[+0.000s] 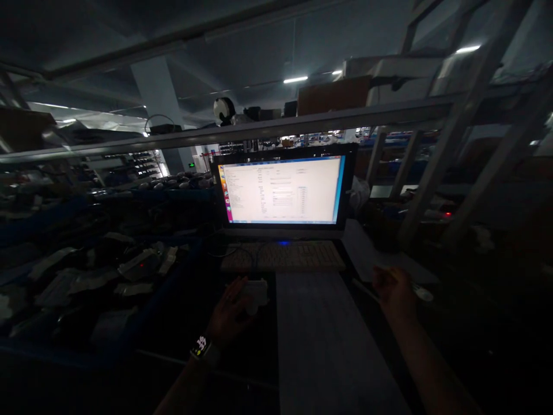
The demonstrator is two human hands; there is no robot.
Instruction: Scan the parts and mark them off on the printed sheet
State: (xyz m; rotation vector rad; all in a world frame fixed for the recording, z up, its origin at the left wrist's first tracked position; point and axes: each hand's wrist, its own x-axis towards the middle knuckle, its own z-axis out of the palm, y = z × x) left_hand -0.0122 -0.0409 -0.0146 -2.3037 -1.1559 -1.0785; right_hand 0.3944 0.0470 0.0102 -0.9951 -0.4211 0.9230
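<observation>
The scene is very dark. My left hand point(228, 311), with a lit watch point(200, 346) on its wrist, grips the near left side of a small pale plastic part point(258, 293) in front of the keyboard. Its thumb and fingers lie around that side. On the right, my right hand point(394, 291) is closed, fingers curled; a thin yellowish length shows at its top and a pale rounded end point(423, 293) sticks out beside the wrist. What exactly it holds is too dark to make out. A thin white stick point(365, 290) lies just left of this hand.
A lit monitor point(283, 193) stands behind a white keyboard point(283, 255). A long paper sheet point(319, 340) runs toward me between my hands. At left, a blue bin point(142, 331) holds several pale parts. A metal shelf point(259, 127) crosses overhead, with posts point(436, 138) at right.
</observation>
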